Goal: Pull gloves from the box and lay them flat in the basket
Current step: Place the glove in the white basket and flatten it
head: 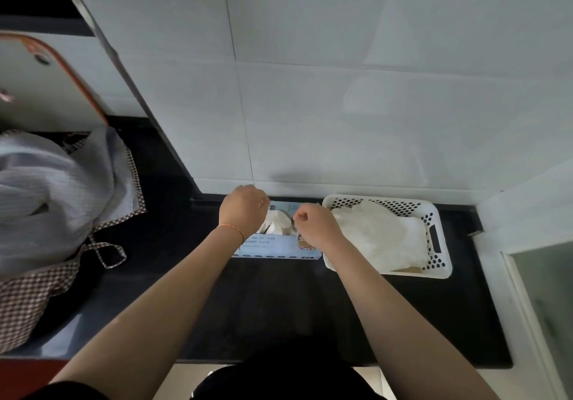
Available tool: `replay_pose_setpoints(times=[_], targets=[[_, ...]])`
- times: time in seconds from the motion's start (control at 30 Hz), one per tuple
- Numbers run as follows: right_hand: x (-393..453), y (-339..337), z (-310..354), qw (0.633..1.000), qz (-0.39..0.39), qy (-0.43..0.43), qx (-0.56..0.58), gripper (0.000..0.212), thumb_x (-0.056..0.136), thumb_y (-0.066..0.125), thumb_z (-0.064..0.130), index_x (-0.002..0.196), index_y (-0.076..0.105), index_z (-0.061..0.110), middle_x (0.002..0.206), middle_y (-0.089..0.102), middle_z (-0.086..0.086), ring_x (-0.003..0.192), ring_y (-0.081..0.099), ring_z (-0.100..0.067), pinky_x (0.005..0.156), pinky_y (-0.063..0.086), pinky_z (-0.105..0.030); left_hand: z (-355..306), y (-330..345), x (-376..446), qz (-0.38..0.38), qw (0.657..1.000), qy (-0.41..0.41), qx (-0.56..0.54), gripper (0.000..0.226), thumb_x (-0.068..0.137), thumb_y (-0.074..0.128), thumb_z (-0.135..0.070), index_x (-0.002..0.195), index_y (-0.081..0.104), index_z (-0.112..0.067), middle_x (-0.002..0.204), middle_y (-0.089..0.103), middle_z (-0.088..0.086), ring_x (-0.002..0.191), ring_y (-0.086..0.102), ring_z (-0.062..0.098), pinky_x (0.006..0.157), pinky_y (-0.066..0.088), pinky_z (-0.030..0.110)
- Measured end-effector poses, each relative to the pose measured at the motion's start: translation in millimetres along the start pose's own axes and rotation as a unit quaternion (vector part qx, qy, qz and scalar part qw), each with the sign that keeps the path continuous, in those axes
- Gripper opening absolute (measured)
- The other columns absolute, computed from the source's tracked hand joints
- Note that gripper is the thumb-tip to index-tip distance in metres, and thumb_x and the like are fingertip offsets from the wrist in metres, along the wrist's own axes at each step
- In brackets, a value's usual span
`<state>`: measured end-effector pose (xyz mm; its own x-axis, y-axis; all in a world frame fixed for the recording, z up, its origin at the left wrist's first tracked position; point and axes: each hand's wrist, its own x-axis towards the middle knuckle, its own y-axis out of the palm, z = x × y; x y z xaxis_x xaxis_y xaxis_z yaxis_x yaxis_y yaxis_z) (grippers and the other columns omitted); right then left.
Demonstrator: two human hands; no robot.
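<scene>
Gloves (pixel 381 238) in basket (pixel 441 271), box (pixel 279 246) stuffed; both hands' curled fingers unclear

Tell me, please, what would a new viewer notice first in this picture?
First, the two hands at the centre: the left hand and right hand, fingers curled, over the glove box on the dark counter. Just right of the box is the white basket with gloves already inside. At far left lies a checked cloth.

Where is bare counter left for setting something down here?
Free: the dark counter strip in front of the glove box and basket, and between the box and checked cloth. Crowded: the back edge, where both sit side by side.
</scene>
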<state>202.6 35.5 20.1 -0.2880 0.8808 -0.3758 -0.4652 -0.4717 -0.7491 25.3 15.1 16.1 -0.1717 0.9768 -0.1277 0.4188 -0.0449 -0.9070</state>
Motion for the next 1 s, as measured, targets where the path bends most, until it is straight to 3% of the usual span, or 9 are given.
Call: replay_pose_setpoints(times=[0.13,0.23,0.33,0.43,0.5,0.57,0.67,0.8,1.0], targets=[[5.3,8.7,8.7,1.0,0.012,-0.002,0.015,0.031,0.096,0.045,0.014,0.124,0.059,0.016,0.112,0.063,-0.003,0.093,0.063,-0.024,0.068,0.051,-0.032,14.0,-2.5,2.2,0.091,0.994,-0.056,-0.022,0.026,0.09,0.059,-0.023,0.116,0.064,-0.023,0.113,0.061,-0.003,0.089,0.063,0.019,0.074,0.055,0.034],[8.6,18.2,15.4,1.0,0.026,-0.014,0.011,0.045,0.095,0.047,0.014,0.14,0.05,0.019,0.125,0.059,-0.009,0.106,0.06,-0.028,0.081,0.054,-0.04,21.9,3.9,-4.1,0.148,0.984,-0.092,-0.032,0.021,0.089,0.054,-0.019,0.103,0.07,-0.018,0.105,0.069,-0.001,0.077,0.069,0.022,0.073,0.06,0.037],[9.4,27.3,19.5,1.0,0.027,-0.007,0.007,0.031,0.097,0.047,0.015,0.124,0.062,0.013,0.118,0.064,-0.006,0.101,0.062,-0.025,0.082,0.053,-0.038,19.6,4.7,-10.2,0.09,0.985,-0.08,-0.127,0.012,0.09,0.059,-0.025,0.092,0.07,-0.02,0.087,0.067,-0.009,0.078,0.065,0.017,0.07,0.059,0.037],[9.4,30.3,18.4,0.999,-0.02,0.016,0.038,0.005,0.094,0.057,0.018,0.094,0.061,0.018,0.09,0.062,0.005,0.086,0.059,-0.019,0.07,0.046,-0.031,19.3,-3.1,-10.6,0.035,0.984,-0.054,-0.166,0.006,0.089,0.066,-0.028,0.086,0.067,-0.024,0.079,0.062,-0.016,0.077,0.062,0.011,0.063,0.053,0.025],[9.5,26.3,18.7,0.997,-0.061,0.02,0.052,0.009,0.091,0.063,0.021,0.086,0.059,0.016,0.08,0.058,0.008,0.079,0.057,-0.016,0.067,0.044,-0.03,24.5,-4.6,-7.8,0.034,0.985,-0.061,-0.16,0.007,0.088,0.067,-0.03,0.088,0.063,-0.024,0.084,0.062,-0.013,0.078,0.063,0.012,0.058,0.046,0.019],[10.3,20.1,19.8,0.994,-0.088,0.013,0.063,0.009,0.089,0.065,0.021,0.084,0.063,0.014,0.081,0.062,0.006,0.077,0.058,-0.014,0.066,0.047,-0.03,31.0,-0.3,-6.7,0.081,0.983,-0.074,-0.149,0.022,0.084,0.07,-0.031,0.1,0.059,-0.023,0.098,0.06,-0.006,0.083,0.062,0.016,0.059,0.049,0.022],[10.8,9.9,22.4,0.992,-0.111,-0.017,0.063,0.012,0.091,0.062,0.016,0.08,0.066,0.015,0.083,0.065,0.006,0.074,0.058,-0.011,0.064,0.042,-0.027,35.9,9.0,-8.8,0.159,0.979,-0.072,-0.105,0.049,0.082,0.071,-0.032,0.125,0.053,-0.018,0.118,0.053,0.003,0.092,0.06,0.022,0.079,0.056,0.033],[8.7,-1.0,25.7,0.984,-0.161,-0.032,0.065,0.017,0.091,0.055,0.012,0.077,0.064,0.016,0.086,0.06,0.006,0.075,0.055,-0.011,0.064,0.039,-0.027,33.6,11.8,-11.4,0.13,0.979,-0.087,-0.13,0.021,0.087,0.064,-0.036,0.096,0.059,-0.019,0.106,0.06,0.004,0.068,0.058,0.019,0.07,0.052,0.033],[10.8,-20.6,32.7,0.975,-0.183,-0.056,0.116,0.012,0.094,0.059,0.02,0.086,0.056,0.013,0.09,0.054,0.0,0.084,0.051,-0.016,0.073,0.038,-0.027,23.9,-3.6,-10.3,0.125,0.974,-0.089,-0.164,0.026,0.092,0.059,-0.035,0.108,0.068,-0.017,0.107,0.059,-0.008,0.075,0.064,0.021,0.058,0.045,0.02]])
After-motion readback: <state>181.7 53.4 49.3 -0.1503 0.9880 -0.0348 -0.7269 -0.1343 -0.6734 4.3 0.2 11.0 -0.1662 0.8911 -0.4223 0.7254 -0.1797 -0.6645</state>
